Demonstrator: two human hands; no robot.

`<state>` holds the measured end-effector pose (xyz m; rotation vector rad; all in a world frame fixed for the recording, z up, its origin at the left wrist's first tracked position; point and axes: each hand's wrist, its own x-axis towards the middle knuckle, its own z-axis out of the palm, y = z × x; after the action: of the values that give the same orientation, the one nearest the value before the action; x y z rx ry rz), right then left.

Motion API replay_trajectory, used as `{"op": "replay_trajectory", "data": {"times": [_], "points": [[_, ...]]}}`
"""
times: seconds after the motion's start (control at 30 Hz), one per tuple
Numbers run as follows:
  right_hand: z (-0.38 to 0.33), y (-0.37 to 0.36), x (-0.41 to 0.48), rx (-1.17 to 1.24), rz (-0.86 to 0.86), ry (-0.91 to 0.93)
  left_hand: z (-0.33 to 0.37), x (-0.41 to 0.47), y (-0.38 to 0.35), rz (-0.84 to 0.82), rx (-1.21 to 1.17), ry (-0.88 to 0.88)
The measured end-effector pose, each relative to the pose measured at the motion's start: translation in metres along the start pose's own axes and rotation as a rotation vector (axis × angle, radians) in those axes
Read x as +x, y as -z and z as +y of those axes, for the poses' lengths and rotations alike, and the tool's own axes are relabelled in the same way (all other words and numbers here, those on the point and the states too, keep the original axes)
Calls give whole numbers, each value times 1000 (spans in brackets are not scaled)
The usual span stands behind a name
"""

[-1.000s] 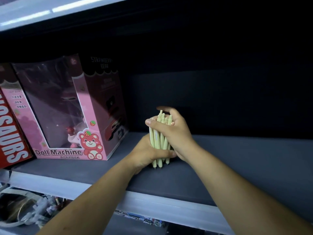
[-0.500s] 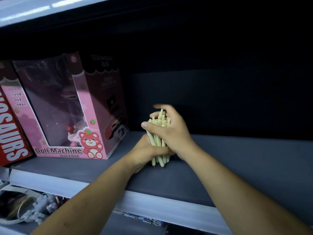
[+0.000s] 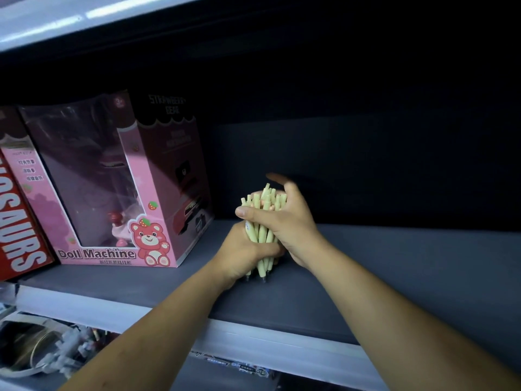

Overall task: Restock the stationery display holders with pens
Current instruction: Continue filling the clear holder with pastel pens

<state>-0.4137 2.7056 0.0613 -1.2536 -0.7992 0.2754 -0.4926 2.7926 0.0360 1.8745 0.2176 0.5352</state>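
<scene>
The pink windowed toy box [image 3: 121, 193] is showing "Doll Machine" along its lower front edge beside a printed strawberry bear, and "STRAWBERRY BEAR" on its dark top corner. The smaller characters under the title and on the box's left strip are not resolving. The red box [image 3: 19, 235] at the far left is showing the partial white lettering "OSAURS", which is running vertically.

Both boxes are standing on the left part of the dark grey shelf [image 3: 394, 277]. The shelf surface to the right of the toy box is lying open as far as the right edge of the view. A pale front rail [image 3: 253, 337] is bounding the shelf on the near side, and an upper shelf [image 3: 84, 15] is closing the space overhead.

The bundle of pale green pens [image 3: 263, 221] is standing upright, tips down, right of the toy box and apart from it. The left hand [image 3: 242, 255] is gripping the lower part of the bundle with curled fingers. The right hand [image 3: 287, 224] is wrapping the upper part, its thumb lying across the front. Whether the tips are touching the shelf cannot be determined.
</scene>
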Motion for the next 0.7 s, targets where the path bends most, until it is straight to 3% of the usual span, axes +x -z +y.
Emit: {"op": "replay_trajectory", "data": {"times": [0.2, 0.4, 0.7], "points": [[-9, 4, -1, 183, 88, -27, 11, -8, -3, -18, -73, 16], [-19, 14, 0, 372, 105, -47, 18, -22, -1, -237, -225, 124], [-24, 14, -9, 391, 42, -59, 19, -31, -9, -198, -332, 192]]}}
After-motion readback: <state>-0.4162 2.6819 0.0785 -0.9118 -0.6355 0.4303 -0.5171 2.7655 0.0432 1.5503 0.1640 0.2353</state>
